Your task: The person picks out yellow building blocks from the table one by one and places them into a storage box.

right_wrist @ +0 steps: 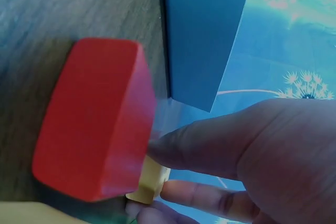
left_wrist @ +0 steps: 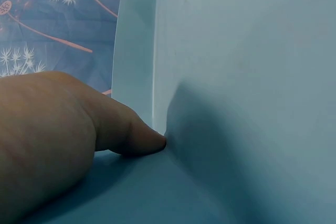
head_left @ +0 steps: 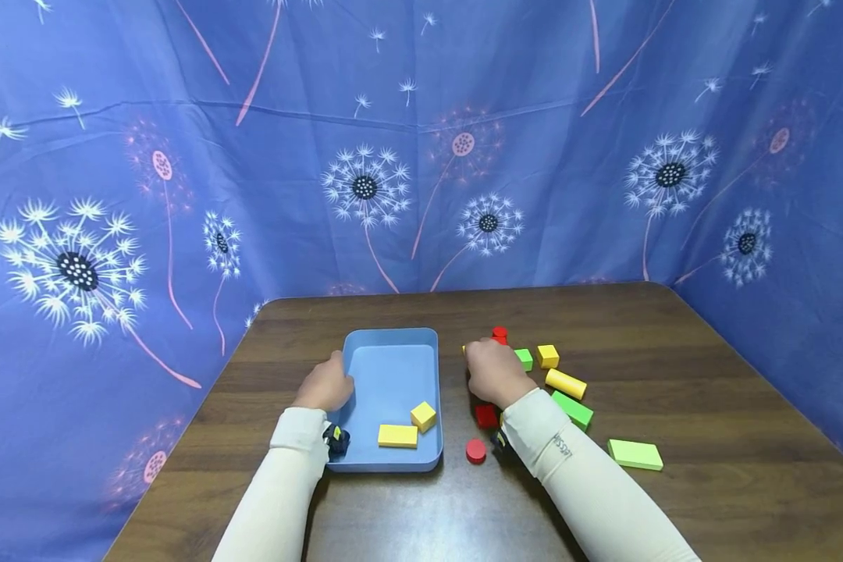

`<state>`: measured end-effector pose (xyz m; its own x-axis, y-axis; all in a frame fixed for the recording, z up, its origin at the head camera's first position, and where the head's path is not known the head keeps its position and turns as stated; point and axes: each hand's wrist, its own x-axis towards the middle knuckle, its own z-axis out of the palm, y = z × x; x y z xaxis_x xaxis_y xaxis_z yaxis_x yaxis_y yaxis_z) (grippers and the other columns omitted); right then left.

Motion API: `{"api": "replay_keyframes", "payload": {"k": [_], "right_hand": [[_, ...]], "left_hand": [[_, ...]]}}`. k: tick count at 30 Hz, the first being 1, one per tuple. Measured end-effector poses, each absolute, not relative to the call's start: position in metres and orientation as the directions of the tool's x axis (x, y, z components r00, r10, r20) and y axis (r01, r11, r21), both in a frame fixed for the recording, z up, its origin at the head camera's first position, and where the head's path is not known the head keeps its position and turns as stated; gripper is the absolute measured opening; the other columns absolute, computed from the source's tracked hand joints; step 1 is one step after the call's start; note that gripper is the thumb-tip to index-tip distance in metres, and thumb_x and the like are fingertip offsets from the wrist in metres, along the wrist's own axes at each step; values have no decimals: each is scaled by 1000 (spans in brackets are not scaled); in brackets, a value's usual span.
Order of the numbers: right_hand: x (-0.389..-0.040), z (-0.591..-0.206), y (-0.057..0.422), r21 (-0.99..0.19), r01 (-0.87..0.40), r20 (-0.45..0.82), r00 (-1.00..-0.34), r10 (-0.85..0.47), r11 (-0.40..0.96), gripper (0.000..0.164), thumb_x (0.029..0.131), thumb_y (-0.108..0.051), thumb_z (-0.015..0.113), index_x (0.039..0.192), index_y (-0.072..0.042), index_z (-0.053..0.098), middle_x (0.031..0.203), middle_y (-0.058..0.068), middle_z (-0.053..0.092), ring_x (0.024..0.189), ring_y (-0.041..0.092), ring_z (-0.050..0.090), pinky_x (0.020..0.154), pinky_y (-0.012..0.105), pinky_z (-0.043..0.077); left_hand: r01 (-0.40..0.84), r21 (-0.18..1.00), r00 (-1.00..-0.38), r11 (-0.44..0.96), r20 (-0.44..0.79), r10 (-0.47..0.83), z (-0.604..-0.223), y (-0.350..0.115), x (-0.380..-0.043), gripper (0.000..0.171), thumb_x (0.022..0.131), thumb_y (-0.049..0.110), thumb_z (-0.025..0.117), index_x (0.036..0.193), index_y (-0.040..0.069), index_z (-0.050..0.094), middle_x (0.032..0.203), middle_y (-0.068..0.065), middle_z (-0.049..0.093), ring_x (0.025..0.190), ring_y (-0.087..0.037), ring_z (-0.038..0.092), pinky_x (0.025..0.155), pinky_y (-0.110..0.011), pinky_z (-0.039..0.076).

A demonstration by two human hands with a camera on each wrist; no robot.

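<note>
My left hand (head_left: 325,384) grips the left wall of a blue tray (head_left: 432,460). In the left wrist view its thumb (left_wrist: 131,135) presses inside the tray. A yellow rectangular block (head_left: 397,436) and a yellow cube (head_left: 424,416) lie in the tray's near right part. Right of the tray, my right hand (head_left: 497,373) reaches among loose blocks. In the right wrist view it pinches a yellow block (right_wrist: 149,181) between thumb and fingers; a red block (right_wrist: 86,121) stands close in front. The hand hides most of the pinched block in the head view.
Around the right hand lie a red disc (head_left: 475,450), green blocks (head_left: 572,410), a yellow cube (head_left: 548,357), a yellow cylinder (head_left: 566,383) and a light green block (head_left: 635,454). More red pieces (head_left: 499,334) sit beyond it. A blue dandelion-print cloth (head_left: 407,156) hangs behind the wooden table (head_left: 716,406).
</note>
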<state>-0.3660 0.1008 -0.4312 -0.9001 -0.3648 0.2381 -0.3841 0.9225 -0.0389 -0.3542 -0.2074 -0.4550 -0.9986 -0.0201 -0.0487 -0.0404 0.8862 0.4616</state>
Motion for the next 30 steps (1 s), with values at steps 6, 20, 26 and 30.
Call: {"api": "replay_keyframes", "payload": {"k": [6, 20, 26, 30], "right_hand": [[-365, -424, 100, -122, -353, 176, -927, -330, 927, 15, 70, -9, 68, 83, -9, 62, 74, 6, 53, 68, 22, 51, 54, 41, 51], [-362, -421, 103, -239, -182, 74, -983, -169, 954, 26, 74, -22, 63, 94, -9, 56, 71, 7, 56, 58, 26, 51, 41, 39, 44], [-361, -422, 104, -209, -98, -1, -995, -101, 973, 22, 80, -34, 55, 79, -12, 56, 73, 9, 57, 60, 28, 51, 40, 42, 43], [-360, -421, 103, -203, -103, -40, -993, -114, 974, 22, 83, -30, 51, 79, -10, 60, 82, 10, 58, 59, 27, 52, 40, 42, 44]], "left_hand": [[-34, 460, -999, 887, -39, -18, -452, -209, -353, 58, 94, 17, 46, 142, -6, 23, 133, -29, 46, 113, -41, 48, 89, -60, 45], [-40, 455, -999, 890, -46, -21, -454, -209, -355, 58, 94, 17, 46, 142, -6, 24, 131, -30, 46, 112, -41, 49, 88, -60, 46], [-39, 456, -999, 889, -46, -20, -455, -208, -355, 57, 94, 17, 47, 142, -6, 25, 131, -29, 47, 111, -40, 50, 87, -60, 46], [-37, 460, -999, 887, -47, -17, -454, -208, -354, 57, 94, 17, 46, 142, -6, 24, 132, -29, 47, 112, -40, 50, 88, -60, 46]]}}
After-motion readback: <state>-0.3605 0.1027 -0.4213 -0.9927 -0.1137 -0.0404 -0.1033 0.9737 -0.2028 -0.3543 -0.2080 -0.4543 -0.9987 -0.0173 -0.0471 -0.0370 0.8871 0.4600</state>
